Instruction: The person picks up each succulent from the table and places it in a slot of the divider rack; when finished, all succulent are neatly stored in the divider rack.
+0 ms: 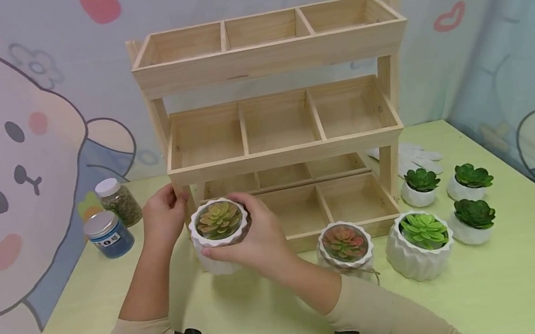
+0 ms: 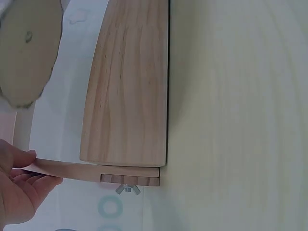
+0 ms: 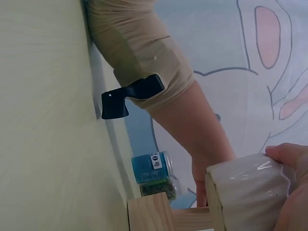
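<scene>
1. Potted succulent (image 1: 218,230): held before the wooden shelf's (image 1: 286,154) lower left end; glossy, presumably stiff, slippery, breakable; best gripped round its wall.
2. Right hand (image 1: 262,235): thumb and fingers around it.
3. Left hand (image 1: 163,216): pinching an upright (image 2: 72,170).

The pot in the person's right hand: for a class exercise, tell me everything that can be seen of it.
The white pot looks ceramic, with a glossy, ribbed wall, a scalloped rim and a pale base. It holds a yellow-green succulent tinged with red. The right hand grips it near the rim, holding it roughly upright above the table, in front of the lower left end of the wooden shelf in the head view. Whether it touches the shelf cannot be told.
</scene>
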Demonstrator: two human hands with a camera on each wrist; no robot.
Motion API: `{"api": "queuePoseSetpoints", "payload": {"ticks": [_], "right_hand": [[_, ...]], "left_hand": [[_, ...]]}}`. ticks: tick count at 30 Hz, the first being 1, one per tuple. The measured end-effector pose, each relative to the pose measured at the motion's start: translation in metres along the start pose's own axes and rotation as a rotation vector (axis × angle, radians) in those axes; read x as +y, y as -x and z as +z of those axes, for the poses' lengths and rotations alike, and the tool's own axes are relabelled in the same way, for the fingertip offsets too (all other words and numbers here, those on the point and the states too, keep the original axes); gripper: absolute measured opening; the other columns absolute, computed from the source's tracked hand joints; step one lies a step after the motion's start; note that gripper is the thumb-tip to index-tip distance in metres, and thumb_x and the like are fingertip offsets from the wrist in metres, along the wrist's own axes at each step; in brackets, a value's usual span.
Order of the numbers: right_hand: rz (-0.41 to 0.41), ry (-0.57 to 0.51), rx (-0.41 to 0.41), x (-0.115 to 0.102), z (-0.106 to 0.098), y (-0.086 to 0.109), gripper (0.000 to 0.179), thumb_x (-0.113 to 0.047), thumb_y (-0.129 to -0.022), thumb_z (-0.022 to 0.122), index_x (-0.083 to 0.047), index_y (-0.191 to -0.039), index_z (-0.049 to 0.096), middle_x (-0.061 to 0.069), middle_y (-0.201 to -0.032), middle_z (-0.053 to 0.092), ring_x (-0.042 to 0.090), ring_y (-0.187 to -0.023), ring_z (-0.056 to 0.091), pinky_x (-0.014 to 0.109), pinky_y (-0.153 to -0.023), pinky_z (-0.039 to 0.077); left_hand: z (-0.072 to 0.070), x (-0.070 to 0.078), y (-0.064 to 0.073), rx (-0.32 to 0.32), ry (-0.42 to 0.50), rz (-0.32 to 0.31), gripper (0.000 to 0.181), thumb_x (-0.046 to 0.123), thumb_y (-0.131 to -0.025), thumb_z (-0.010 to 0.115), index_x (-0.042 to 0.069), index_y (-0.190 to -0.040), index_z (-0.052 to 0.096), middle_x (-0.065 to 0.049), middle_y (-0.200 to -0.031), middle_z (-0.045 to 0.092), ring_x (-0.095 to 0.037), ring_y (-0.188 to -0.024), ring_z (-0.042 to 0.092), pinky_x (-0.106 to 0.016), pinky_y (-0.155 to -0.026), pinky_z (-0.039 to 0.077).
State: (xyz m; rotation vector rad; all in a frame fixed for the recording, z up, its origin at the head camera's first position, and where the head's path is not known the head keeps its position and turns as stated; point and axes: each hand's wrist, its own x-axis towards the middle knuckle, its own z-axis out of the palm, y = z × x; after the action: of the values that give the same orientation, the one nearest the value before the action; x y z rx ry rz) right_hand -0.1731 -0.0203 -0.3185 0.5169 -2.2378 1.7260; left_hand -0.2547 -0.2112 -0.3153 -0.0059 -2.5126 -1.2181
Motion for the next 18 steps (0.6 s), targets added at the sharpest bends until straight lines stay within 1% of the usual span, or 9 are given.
{"api": "queuePoseSetpoints", "payload": {"ticks": [4,9,13,18], "right_hand": [[-0.004,0.021,0.084,0.003,0.014,-0.008,0.089,-0.029,-0.052,0.093,-0.01,-0.128,0.051,-0.002,-0.118,0.054,0.014,-0.106,0.052,0.03,-0.089,0.048],[-0.015,0.057,0.145,0.009,0.023,-0.015,0.087,-0.029,-0.053,0.093,-0.01,-0.127,0.051,-0.001,-0.116,0.054,0.014,-0.105,0.052,0.033,-0.088,0.047],[-0.022,0.078,0.171,0.015,0.026,-0.02,0.088,-0.028,-0.055,0.092,-0.008,-0.128,0.049,0.001,-0.118,0.054,0.017,-0.106,0.052,0.036,-0.088,0.047],[0.003,0.081,0.207,0.024,0.031,-0.028,0.086,-0.03,-0.057,0.09,-0.005,-0.128,0.048,0.004,-0.119,0.054,0.02,-0.107,0.052,0.039,-0.088,0.047]], "left_hand": [[-0.001,-0.001,0.0,0.009,-0.036,0.022,0.035,0.01,-0.095,0.052,-0.006,-0.126,0.055,-0.023,-0.114,0.062,-0.033,-0.104,0.061,-0.044,-0.086,0.051],[0.001,-0.002,0.002,0.008,-0.053,0.025,0.035,0.011,-0.095,0.052,-0.005,-0.126,0.055,-0.022,-0.112,0.063,-0.031,-0.098,0.062,-0.043,-0.081,0.053],[0.0,-0.001,0.003,0.0,-0.048,0.023,0.035,0.011,-0.096,0.051,-0.006,-0.127,0.054,-0.022,-0.114,0.062,-0.032,-0.102,0.061,-0.044,-0.084,0.052],[0.0,-0.001,0.003,-0.005,-0.018,0.024,0.037,0.009,-0.096,0.05,-0.007,-0.129,0.052,-0.023,-0.118,0.059,-0.034,-0.107,0.059,-0.043,-0.088,0.051]]}}
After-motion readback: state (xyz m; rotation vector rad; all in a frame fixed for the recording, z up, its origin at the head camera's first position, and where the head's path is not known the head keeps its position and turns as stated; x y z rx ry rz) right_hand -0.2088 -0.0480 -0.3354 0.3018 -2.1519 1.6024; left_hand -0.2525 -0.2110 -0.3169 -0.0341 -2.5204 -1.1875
